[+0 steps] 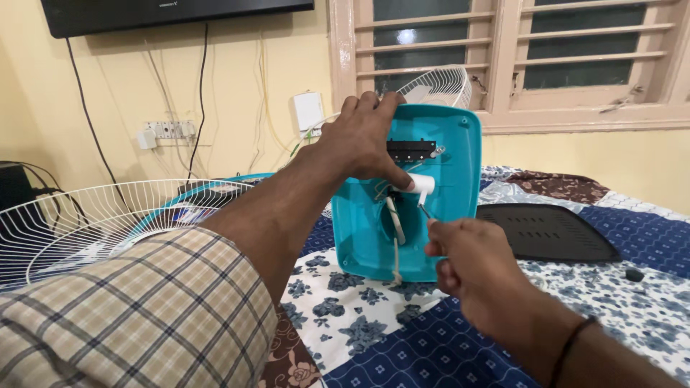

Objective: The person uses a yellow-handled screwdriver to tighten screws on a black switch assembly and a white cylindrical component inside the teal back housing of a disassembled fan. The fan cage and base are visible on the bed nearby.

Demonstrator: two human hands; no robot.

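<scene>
- Holding the teal fan base [460, 179] as my landmark, I see it tipped up on its edge on the bed [402, 338], its hollow underside turned toward me.
- My left hand [363, 140] clamps over the upper left rim of the base; its thumb presses a small white cylindrical part [422, 184] near the middle of the cavity, so that grip is closed on the housing and the part together.
- My right hand [471, 259] sits just below and to the right of that white part, fingers pinched shut around a thin metal tool [425, 211], probably a screwdriver. I cannot see its handle.
- The tool's long axis runs up and to the left from the right grip, its tip touching or all but touching the white part. The right hand is the nearer one to me; the left reaches further out.
- The base looks like smooth moulded plastic with rounded corners. A black terminal strip [411, 150] sits above the white part, and pale wires [394, 230] hang down from it toward the lower edge.
- Right of the base, apart from it, a black vented cover [546, 231] lies flat on the bed.
- Left of the base lies a white wire fan guard [79, 223]; a second guard [438, 86] stands behind the base's top edge.
</scene>
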